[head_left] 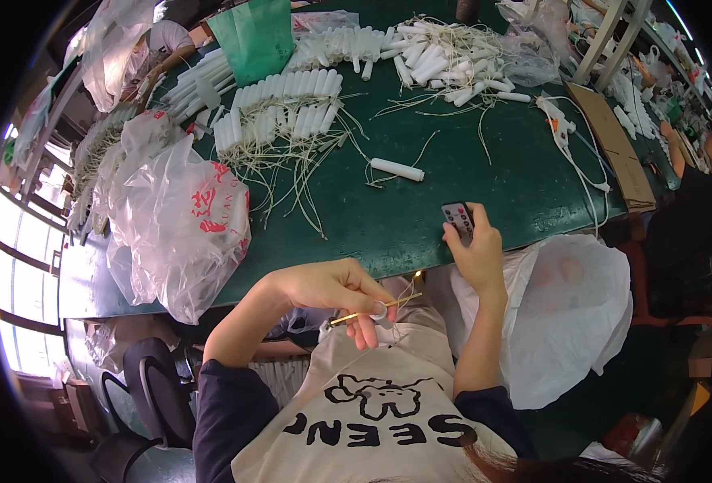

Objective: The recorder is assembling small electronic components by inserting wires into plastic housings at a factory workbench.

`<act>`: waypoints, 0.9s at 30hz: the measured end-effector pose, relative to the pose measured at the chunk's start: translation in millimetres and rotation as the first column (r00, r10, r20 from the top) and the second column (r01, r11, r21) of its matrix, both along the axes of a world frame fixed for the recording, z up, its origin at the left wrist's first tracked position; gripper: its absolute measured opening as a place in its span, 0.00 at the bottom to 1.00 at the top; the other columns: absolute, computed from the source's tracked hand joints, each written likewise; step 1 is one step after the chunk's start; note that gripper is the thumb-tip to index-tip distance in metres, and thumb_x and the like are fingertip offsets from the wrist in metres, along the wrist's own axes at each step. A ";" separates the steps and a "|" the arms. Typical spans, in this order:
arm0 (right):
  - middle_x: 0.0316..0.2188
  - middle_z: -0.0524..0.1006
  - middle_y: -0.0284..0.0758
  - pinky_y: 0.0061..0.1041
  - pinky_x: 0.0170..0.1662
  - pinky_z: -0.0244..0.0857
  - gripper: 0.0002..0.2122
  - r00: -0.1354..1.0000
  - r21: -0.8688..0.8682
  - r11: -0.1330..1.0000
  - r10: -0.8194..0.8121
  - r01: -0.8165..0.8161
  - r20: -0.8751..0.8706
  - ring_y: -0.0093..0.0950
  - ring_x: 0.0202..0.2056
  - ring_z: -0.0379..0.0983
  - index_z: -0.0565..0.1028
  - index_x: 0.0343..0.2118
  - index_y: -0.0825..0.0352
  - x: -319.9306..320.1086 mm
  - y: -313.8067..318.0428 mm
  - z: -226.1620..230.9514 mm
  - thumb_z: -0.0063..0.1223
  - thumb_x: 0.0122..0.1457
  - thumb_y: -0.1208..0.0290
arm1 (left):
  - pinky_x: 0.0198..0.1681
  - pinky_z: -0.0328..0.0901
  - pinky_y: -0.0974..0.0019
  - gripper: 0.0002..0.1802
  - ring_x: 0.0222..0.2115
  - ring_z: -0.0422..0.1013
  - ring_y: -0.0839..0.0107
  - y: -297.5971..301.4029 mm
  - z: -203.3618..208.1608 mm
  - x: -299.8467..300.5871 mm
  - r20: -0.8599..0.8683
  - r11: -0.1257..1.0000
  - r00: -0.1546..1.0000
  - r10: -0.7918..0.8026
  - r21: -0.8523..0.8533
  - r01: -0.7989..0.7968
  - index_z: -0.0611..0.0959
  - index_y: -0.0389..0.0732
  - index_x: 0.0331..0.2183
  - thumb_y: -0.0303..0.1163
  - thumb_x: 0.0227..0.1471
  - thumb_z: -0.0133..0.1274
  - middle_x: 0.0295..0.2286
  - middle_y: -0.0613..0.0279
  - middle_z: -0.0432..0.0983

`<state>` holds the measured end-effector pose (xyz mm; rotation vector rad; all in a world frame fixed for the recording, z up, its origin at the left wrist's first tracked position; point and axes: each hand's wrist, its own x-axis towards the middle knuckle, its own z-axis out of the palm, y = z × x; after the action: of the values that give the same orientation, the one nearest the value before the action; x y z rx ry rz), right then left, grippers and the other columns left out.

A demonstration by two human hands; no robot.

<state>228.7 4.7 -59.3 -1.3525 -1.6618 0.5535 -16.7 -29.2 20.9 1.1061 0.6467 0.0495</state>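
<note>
Grips a small dark remote control (457, 220) in the right hand (480, 253), over the near edge of the green table (348, 229). Pinches a thin gold-coloured rod (409, 299) in the left hand (344, 291), above the cream garment (372, 356), near a tiny glowing light (418, 274). Has a lone white tube (398, 169) beyond both hands.

On the counter (356, 233), one tube (397, 169) lies before a tube pile (430, 61), right of tube rows (287, 87); a bag (163, 217) sits left, cardboard (618, 153) right. In the right hand (480, 248) lies a remote (456, 216), in the left hand (328, 288) a rod (345, 319).
</note>
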 end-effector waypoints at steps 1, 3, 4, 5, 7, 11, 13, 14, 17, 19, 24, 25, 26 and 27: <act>0.21 0.76 0.39 0.25 0.26 0.65 0.12 1.000 0.000 1.000 0.000 0.000 0.001 0.29 0.20 0.73 0.69 0.38 0.71 -0.5 -6.1 2.4 0.53 0.55 0.71 | 0.28 0.70 0.71 0.13 0.25 0.78 0.66 0.2 -1.8 -0.7 0.001 1.000 1.000 0.000 0.000 0.000 0.77 0.29 0.38 0.29 0.56 0.46 0.26 0.48 0.80; 0.17 0.74 0.34 0.18 0.23 0.62 0.10 0.932 -0.246 0.941 0.142 -0.231 -0.332 0.20 0.17 0.69 0.69 0.38 0.71 -4.6 -19.3 13.5 0.49 0.59 0.69 | 0.28 0.70 0.72 0.13 0.25 0.78 0.66 1.2 -6.1 -3.1 -0.005 0.999 1.000 0.018 -0.028 -0.018 0.78 0.30 0.38 0.30 0.56 0.46 0.26 0.47 0.80; 0.15 0.71 0.30 0.15 0.20 0.58 0.10 0.931 -0.248 0.939 0.146 -0.237 -0.336 0.15 0.16 0.65 0.70 0.34 0.70 -7.1 -24.9 18.7 0.43 0.62 0.66 | 0.28 0.70 0.72 0.13 0.25 0.78 0.66 1.3 -6.5 -3.7 -0.006 0.999 1.000 0.017 -0.028 -0.017 0.78 0.30 0.38 0.30 0.56 0.46 0.26 0.47 0.80; 0.15 0.71 0.30 0.15 0.20 0.58 0.10 0.931 -0.248 0.940 0.145 -0.236 -0.336 0.15 0.16 0.65 0.70 0.34 0.70 -6.1 -26.6 17.8 0.43 0.62 0.66 | 0.28 0.70 0.72 0.13 0.26 0.78 0.66 1.6 -6.7 -4.4 -0.011 0.999 1.000 0.021 -0.035 -0.021 0.78 0.30 0.38 0.30 0.57 0.46 0.26 0.47 0.80; 0.12 0.70 0.31 0.17 0.18 0.57 0.15 0.925 -0.278 0.934 0.116 -0.225 -0.361 0.16 0.14 0.64 0.70 0.25 0.69 -2.6 -27.8 15.7 0.41 0.63 0.64 | 0.28 0.70 0.72 0.13 0.26 0.78 0.66 1.7 -6.8 -4.8 -0.015 0.999 1.000 0.025 -0.040 -0.025 0.78 0.30 0.38 0.30 0.57 0.46 0.26 0.47 0.80; 0.10 0.69 0.31 0.17 0.15 0.55 0.19 0.941 -0.259 0.942 0.126 -0.212 -0.314 0.15 0.12 0.62 0.69 0.18 0.69 -0.4 -26.3 15.8 0.40 0.64 0.63 | 0.28 0.70 0.72 0.13 0.26 0.78 0.66 2.0 -8.0 -5.3 -0.027 0.998 0.999 0.045 -0.049 -0.046 0.78 0.31 0.39 0.30 0.57 0.46 0.26 0.47 0.80; 0.10 0.68 0.31 0.16 0.15 0.54 0.19 0.945 -0.245 0.943 0.149 -0.225 -0.292 0.15 0.12 0.62 0.68 0.17 0.68 0.1 -24.0 13.4 0.41 0.64 0.63 | 0.29 0.70 0.71 0.13 0.26 0.78 0.66 2.1 -9.1 -6.2 -0.020 0.998 0.999 0.046 -0.043 -0.047 0.77 0.31 0.39 0.30 0.57 0.46 0.26 0.47 0.79; 0.10 0.68 0.31 0.16 0.15 0.54 0.19 0.945 -0.243 0.943 0.150 -0.225 -0.292 0.15 0.12 0.62 0.68 0.17 0.68 -0.8 -22.9 14.2 0.41 0.64 0.63 | 0.29 0.71 0.71 0.13 0.26 0.78 0.66 2.2 -9.5 -6.6 -0.024 0.998 0.999 0.042 -0.043 -0.043 0.77 0.31 0.39 0.30 0.57 0.46 0.26 0.47 0.79; 0.10 0.69 0.31 0.16 0.15 0.53 0.19 0.944 -0.210 0.964 0.090 -0.163 -0.318 0.15 0.12 0.62 0.68 0.18 0.68 -3.6 -18.3 17.1 0.40 0.64 0.63 | 0.29 0.71 0.71 0.13 0.26 0.78 0.66 2.6 -10.0 -8.1 -0.017 0.999 1.000 0.026 -0.043 -0.027 0.77 0.30 0.39 0.30 0.57 0.46 0.26 0.47 0.79; 0.11 0.69 0.31 0.16 0.15 0.53 0.18 0.918 -0.205 0.972 0.027 -0.117 -0.396 0.15 0.12 0.62 0.68 0.20 0.68 -4.5 -16.6 18.3 0.40 0.64 0.63 | 0.29 0.71 0.71 0.13 0.26 0.78 0.66 2.0 -9.5 -8.6 -0.006 0.999 1.000 0.015 -0.044 -0.015 0.77 0.30 0.39 0.30 0.57 0.46 0.26 0.47 0.79; 0.10 0.69 0.32 0.18 0.16 0.55 0.17 0.935 -0.204 0.972 0.040 -0.118 -0.352 0.17 0.12 0.63 0.68 0.20 0.69 -6.6 -17.7 18.1 0.41 0.64 0.63 | 0.29 0.71 0.71 0.14 0.26 0.78 0.67 -0.6 -5.6 -8.1 -0.029 0.999 0.999 -0.042 0.000 0.042 0.76 0.29 0.40 0.29 0.57 0.44 0.26 0.47 0.79; 0.10 0.69 0.33 0.19 0.17 0.56 0.18 0.947 -0.209 0.971 0.047 -0.118 -0.317 0.18 0.12 0.64 0.68 0.20 0.69 -6.5 -18.0 17.4 0.42 0.63 0.63 | 0.29 0.71 0.71 0.14 0.26 0.78 0.67 -0.9 -4.7 -7.7 -0.029 0.999 0.999 -0.044 -0.001 0.044 0.76 0.29 0.40 0.29 0.57 0.44 0.26 0.47 0.79; 0.10 0.69 0.33 0.19 0.17 0.56 0.18 0.947 -0.210 0.971 0.046 -0.117 -0.317 0.18 0.12 0.64 0.68 0.20 0.69 -6.3 -18.0 16.7 0.42 0.63 0.63 | 0.29 0.71 0.72 0.14 0.26 0.78 0.67 -1.3 -3.8 -7.3 -0.029 0.998 0.998 -0.057 -0.002 0.057 0.76 0.29 0.41 0.29 0.57 0.43 0.26 0.47 0.80; 0.10 0.69 0.33 0.20 0.17 0.56 0.18 0.951 -0.212 0.971 0.042 -0.111 -0.306 0.19 0.12 0.64 0.68 0.20 0.69 -6.1 -17.8 15.9 0.42 0.63 0.63 | 0.29 0.71 0.72 0.14 0.26 0.78 0.67 -1.6 -3.6 -7.1 -0.029 0.998 0.997 -0.070 -0.003 0.070 0.76 0.29 0.41 0.28 0.57 0.43 0.26 0.47 0.80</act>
<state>222.6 -13.1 -43.4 -1.2915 -1.4377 0.9715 -23.8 -30.8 17.3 1.1289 0.6334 -0.0277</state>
